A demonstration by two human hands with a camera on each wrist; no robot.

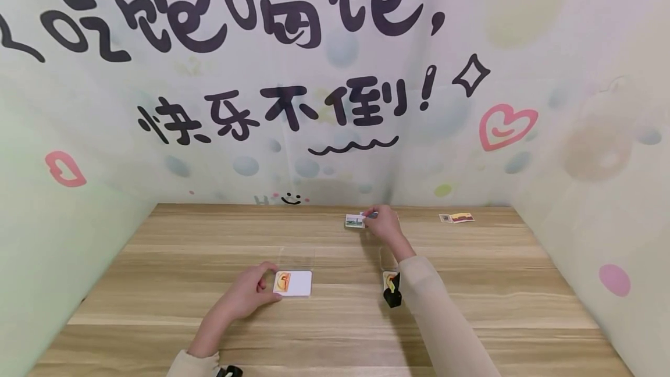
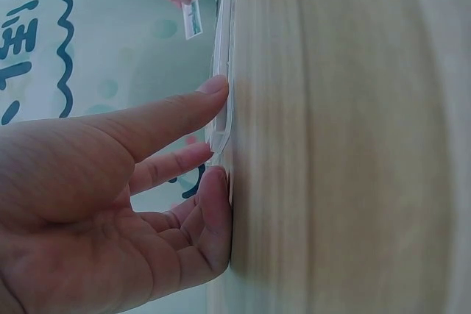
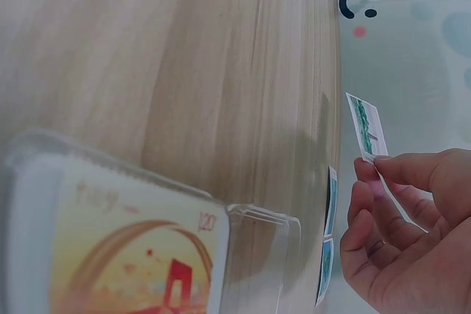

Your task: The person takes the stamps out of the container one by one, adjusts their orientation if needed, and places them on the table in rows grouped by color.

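Stamp (image 1: pixel 353 221): pinched in your right hand (image 1: pixel 384 223), lifted off the table (image 1: pixel 157 330) near its far edge; a green landscape shows on its face.
Right hand: thumb and forefinger meet on the stamp's edge; the other fingers bend in toward your palm.
Flat stamps (image 3: pixel 325 270): 2 blue-green ones lie on the table, just beside your right hand.
Left hand (image 1: pixel 250 292): well apart from your right, on the near side, thumb and forefinger holding opposite edges of the left case at its left end.
Left case (image 1: pixel 311 292): clear, flat on the table, its transparent lid (image 1: pixel 296 258) folded open toward the wall (image 1: pixel 335 176).
White card (image 1: pixel 300 284): inside the left case, with 1 orange-yellow stamp (image 1: pixel 283 281) on its left part.
Right case (image 3: pixel 132 173): also clear and open, near your right sleeve (image 1: pixel 431 290); the black wrist device (image 1: pixel 392 298) partly hides it in the head view. It holds a yellow stamp (image 3: pixel 147 255) with a red arch.
Far right: a red-and-yellow strip (image 1: pixel 462 217) lies on the table by the wall.
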